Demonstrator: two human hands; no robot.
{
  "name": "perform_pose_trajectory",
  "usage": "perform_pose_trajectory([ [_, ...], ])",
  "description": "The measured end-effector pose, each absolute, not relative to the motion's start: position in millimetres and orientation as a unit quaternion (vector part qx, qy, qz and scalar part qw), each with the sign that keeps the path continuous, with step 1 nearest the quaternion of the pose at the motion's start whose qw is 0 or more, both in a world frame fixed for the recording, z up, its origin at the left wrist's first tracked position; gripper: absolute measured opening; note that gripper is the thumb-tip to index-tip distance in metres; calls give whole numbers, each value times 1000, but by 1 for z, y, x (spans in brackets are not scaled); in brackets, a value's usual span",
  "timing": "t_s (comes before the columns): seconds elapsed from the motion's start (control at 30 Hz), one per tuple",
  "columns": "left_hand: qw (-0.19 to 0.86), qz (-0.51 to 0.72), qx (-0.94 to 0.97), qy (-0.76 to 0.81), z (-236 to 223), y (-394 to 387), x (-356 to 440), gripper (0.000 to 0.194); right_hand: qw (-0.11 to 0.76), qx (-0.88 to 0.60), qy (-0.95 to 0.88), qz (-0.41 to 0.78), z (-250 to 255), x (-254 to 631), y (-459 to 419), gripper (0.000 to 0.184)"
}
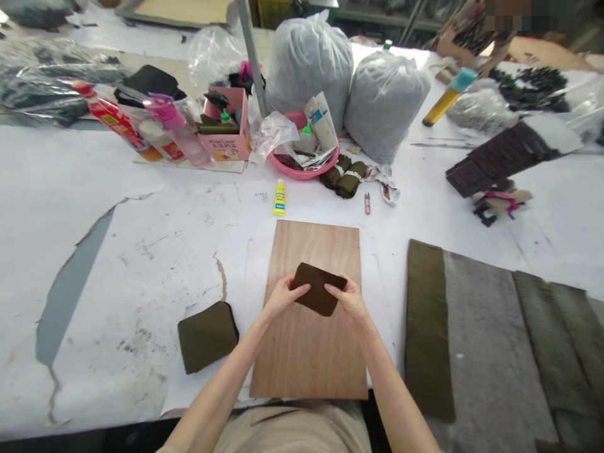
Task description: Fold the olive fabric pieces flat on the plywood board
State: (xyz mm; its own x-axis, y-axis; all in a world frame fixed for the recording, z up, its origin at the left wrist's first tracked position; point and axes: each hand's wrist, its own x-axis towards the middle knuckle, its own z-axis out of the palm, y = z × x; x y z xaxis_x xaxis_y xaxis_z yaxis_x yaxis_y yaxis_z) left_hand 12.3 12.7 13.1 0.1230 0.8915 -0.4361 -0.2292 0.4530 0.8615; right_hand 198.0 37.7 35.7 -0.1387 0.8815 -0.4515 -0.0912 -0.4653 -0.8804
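Note:
Between my two hands is a small olive-brown fabric piece (319,290), held over a wooden board (309,358). My left hand (285,294) pinches its left edge, thumb on top. On the opposite edge, my right hand (349,299) grips it the same way; the fingers beneath are hidden. A stack of similar olive fabric pieces (208,336) lies on the table left of the board, near my left forearm. To the right of the board are a long olive fabric strip (428,333) and a grey fabric sheet (488,333).
Beyond the board lie a yellow tube (280,199), small pink thread snips (367,203) and rolled olive bundles (352,178). Behind them stand a pink basket (302,171), a pink box (231,146), bottles (177,129) and stuffed plastic bags (311,69). Another person (465,38) sits at far right.

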Motion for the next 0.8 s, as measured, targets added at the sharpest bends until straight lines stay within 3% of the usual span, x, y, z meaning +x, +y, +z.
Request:
perform_pose_trajectory([
  [0.1, 706, 384, 313, 506, 23, -3, 19, 37, 390, -550, -286, 681, 42, 193, 17, 36],
  [0.27, 546, 461, 375, 590, 37, -31, 38, 30, 387, -626, -378, 561, 63, 184, -14, 29],
  [0.4, 634, 451, 266, 569, 51, -44, 47, 40, 401, -577, -517, 489, 80, 188, -33, 22],
  [0.6, 567, 478, 341, 578, 71, -55, 53, 32, 380, -588, -323, 637, 74, 201, -44, 29],
  [0.73, 691, 422, 221, 545, 78, -62, 58, 36, 418, -603, -458, 501, 84, 205, -53, 24],
  [0.8, 663, 429, 256, 558, 82, -63, 62, 32, 424, -604, -450, 503, 89, 207, -56, 24],
])
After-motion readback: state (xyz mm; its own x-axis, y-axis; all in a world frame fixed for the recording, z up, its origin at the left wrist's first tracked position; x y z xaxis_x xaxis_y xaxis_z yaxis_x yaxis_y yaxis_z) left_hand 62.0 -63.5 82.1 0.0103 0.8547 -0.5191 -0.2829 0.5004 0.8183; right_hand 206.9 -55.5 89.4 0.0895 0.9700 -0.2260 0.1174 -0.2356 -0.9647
